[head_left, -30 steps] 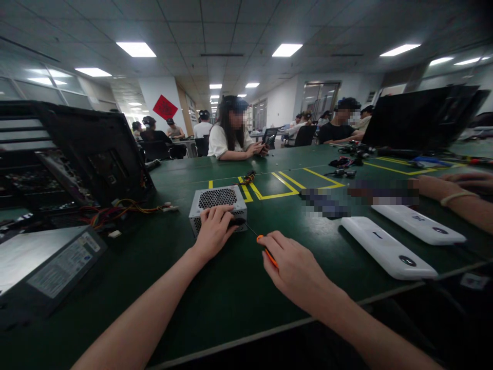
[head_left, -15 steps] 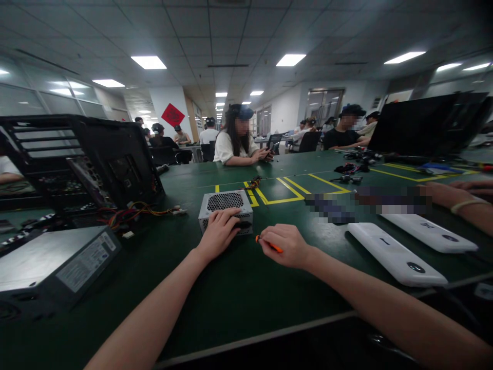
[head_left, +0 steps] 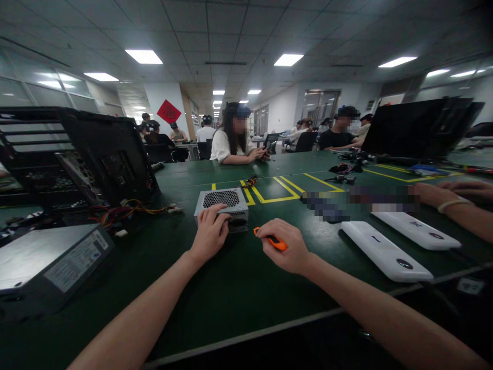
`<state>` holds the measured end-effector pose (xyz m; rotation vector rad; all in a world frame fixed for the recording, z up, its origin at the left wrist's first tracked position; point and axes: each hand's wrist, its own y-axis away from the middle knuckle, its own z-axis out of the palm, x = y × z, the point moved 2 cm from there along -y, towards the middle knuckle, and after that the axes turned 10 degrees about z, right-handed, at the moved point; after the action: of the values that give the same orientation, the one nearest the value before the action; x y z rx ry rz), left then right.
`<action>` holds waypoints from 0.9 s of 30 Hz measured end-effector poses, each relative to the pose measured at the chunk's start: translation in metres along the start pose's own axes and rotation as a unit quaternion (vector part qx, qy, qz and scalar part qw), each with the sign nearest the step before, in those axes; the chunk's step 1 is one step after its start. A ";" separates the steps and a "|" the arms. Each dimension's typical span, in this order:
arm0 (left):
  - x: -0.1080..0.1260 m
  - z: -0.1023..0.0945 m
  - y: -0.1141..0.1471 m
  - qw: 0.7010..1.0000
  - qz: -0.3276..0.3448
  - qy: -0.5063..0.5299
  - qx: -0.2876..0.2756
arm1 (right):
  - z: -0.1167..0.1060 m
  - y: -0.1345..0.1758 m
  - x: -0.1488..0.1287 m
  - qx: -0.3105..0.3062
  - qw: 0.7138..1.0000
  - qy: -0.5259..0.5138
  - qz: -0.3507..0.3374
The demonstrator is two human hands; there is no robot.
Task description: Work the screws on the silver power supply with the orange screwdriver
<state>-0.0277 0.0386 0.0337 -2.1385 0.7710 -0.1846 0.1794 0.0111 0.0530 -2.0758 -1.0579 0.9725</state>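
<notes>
My left hand (head_left: 210,228) rests on a grey metal computer power supply (head_left: 227,198), its fingers curled over the near top edge and its thumb side against the front face. The power supply lies on the green table with its honeycomb grille facing up. Just to its right, apart from it, my right hand (head_left: 285,244) is closed round a small orange-handled tool (head_left: 280,243). Orange shows both at the fingertips and below the fingers. The tool's working end is hidden or too small to make out.
A larger power supply (head_left: 73,262) lies at left, before an open black computer case (head_left: 77,159) with loose cables (head_left: 131,208). Two white devices (head_left: 385,252) lie at right, near another person's hands (head_left: 435,195). A person (head_left: 233,139) sits opposite. Yellow tape (head_left: 281,199) marks the table.
The view has shifted slightly. My right hand has turned, so more of the orange handle shows. My left fingers have slid a little leftward on the power supply, uncovering more of its front.
</notes>
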 end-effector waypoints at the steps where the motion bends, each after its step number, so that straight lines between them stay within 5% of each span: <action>1: 0.000 -0.002 0.000 1.000 -0.013 -0.002 0.004 | -0.004 -0.001 0.003 0.029 0.999 -0.016 0.017; 7: 0.005 0.001 0.002 0.986 -0.025 0.107 -0.122 | -0.013 -0.001 0.006 0.077 0.994 -0.043 0.057; 13: 0.010 0.022 0.007 0.932 -0.133 0.273 -0.196 | -0.006 0.002 0.002 0.067 0.997 -0.005 -0.033; 17: 0.012 0.027 0.008 0.892 -0.191 0.359 -0.200 | 0.000 0.005 0.000 0.046 0.992 0.052 -0.106; 27: 0.013 0.025 0.007 0.868 -0.226 0.402 -0.185 | 0.011 0.009 -0.008 -0.009 0.960 0.181 -0.213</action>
<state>-0.0107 0.0450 0.0107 -2.5858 0.7716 -1.3403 0.1712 0.0020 0.0426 -1.8328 -1.2399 0.3540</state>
